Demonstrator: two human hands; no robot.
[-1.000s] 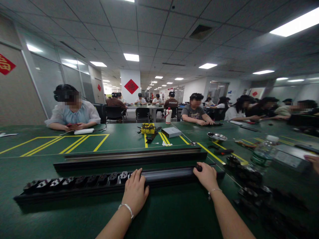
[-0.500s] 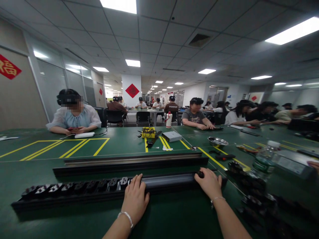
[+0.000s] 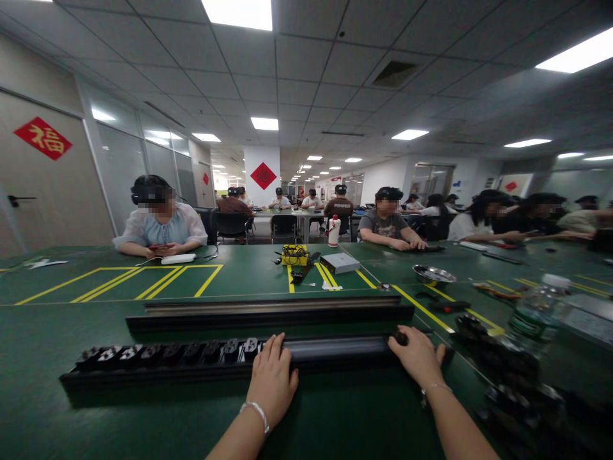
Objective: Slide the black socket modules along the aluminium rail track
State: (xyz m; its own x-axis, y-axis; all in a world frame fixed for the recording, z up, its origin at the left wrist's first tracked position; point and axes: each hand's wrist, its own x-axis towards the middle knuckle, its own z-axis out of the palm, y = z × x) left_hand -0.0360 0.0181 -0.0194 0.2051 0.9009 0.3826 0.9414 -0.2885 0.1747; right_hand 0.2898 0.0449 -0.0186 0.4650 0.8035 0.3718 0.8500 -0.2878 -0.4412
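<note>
A long black track rail (image 3: 335, 351) lies across the green table in front of me. Several black socket modules (image 3: 191, 351) with pale metal parts sit in a row along its left part. My left hand (image 3: 272, 377) is laid over the rail just right of the last module, fingers across the top and thumb on the near side. At the rail's right end, my right hand (image 3: 421, 358) is closed, with a small dark round piece (image 3: 401, 338) showing at its fingertips. What that piece is cannot be made out, and the palm side is hidden.
Behind the rail lies a second long black rail (image 3: 272, 313). To the right are a blurred heap of black modules (image 3: 507, 364), a water bottle (image 3: 539, 313) and a metal bowl (image 3: 433, 275). A yellow item with cables (image 3: 295, 254) and a grey box (image 3: 340, 262) stand further back. People sit opposite.
The whole view has swung left, so everything appears further right. Both hands keep about the same places along the rail.
</note>
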